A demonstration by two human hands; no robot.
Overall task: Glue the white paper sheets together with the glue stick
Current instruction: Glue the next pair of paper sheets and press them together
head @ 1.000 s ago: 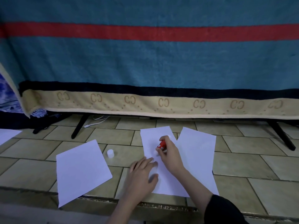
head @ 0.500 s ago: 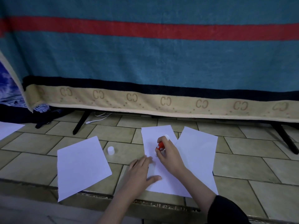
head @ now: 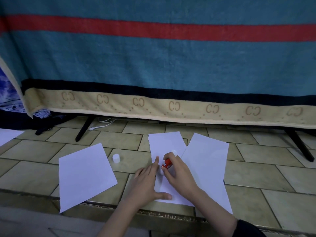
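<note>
Two hands work the middle paper sheet [head: 166,144] on the tiled floor [head: 256,171]: left hand [head: 147,183] flat, fingers straight, pinning it; right hand [head: 177,173] grips the glue stick [head: 167,164]. Press lightly, stroking toward the edges, sheet pinned.

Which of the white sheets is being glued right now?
The middle sheet: the left hand presses it flat and the right hand holds the red glue stick on it. The others lie untouched.

Both hands bare, no rings or watch seen. Left forearm [head: 119,218] uncovered. Right arm is covered by a dark sleeve [head: 248,228], possibly black, pushed up.
</note>
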